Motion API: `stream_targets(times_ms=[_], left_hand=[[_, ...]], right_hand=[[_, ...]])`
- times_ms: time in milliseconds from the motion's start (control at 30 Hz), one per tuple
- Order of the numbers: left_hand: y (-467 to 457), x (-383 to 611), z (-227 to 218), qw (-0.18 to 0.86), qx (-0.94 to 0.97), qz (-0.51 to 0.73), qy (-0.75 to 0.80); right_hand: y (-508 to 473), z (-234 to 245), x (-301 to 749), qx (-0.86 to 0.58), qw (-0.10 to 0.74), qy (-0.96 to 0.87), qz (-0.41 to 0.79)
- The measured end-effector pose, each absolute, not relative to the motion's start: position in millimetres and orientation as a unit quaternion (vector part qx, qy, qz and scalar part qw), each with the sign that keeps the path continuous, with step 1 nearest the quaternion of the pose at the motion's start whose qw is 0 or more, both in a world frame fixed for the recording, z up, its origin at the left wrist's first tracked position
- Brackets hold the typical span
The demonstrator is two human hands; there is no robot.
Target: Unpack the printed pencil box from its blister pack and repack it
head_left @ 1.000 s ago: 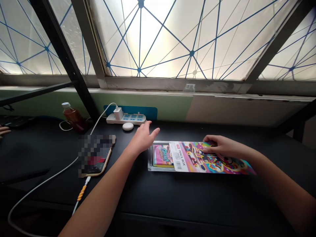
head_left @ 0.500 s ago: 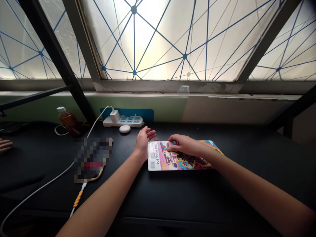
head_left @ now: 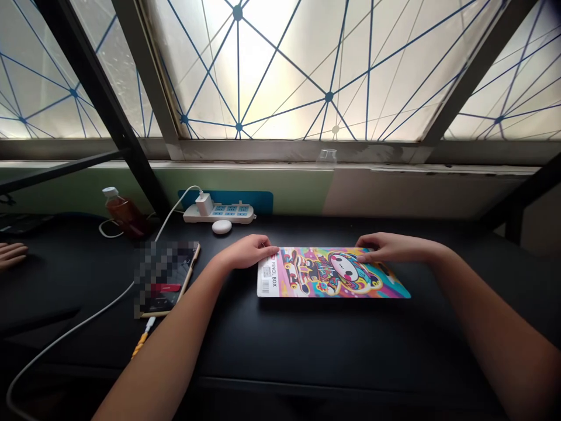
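Moved: the left hand and right hand have been drawn apart to the two ends of the pencil box, whose cover is now left unobstructed.
Head view, left hand: fingers are laid over the far edge at the labelled end; whether it is gripped cannot be told.
Head view, right hand: fingers are spread over the far edge towards the other end; no firm hold can be told.
Pencil box: lies flat on the black worktop, cartoon cover upward.
Left of pencil box: a pixelated smartphone with a white charging cable attached.
Beyond pencil box: a power strip and a round white puck.
Far left of pencil box: a plastic drink bottle and another person's hand.
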State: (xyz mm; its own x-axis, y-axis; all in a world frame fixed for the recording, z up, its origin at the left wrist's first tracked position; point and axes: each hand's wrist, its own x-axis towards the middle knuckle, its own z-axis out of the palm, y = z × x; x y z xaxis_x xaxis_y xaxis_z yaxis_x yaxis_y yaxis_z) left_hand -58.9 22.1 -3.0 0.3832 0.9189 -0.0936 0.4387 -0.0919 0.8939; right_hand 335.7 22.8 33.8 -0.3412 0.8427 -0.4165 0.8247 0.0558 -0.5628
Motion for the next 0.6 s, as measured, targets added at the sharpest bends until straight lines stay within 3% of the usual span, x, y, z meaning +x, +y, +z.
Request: stream_targets(times_ms=[167, 600], left_hand=[[27.3, -57.7, -11.5, 0.463, 0.704, 0.253, 0.476], [31.9, -55.7, -21.9, 0.446, 0.64, 0.364, 0.509]], right_hand=[[23.6, 19.8, 324.7, -0.524, 0.098, -0.69, 0.489], [26.4, 5.6, 311.4, -0.512, 0.183, -0.656, 0.524]])
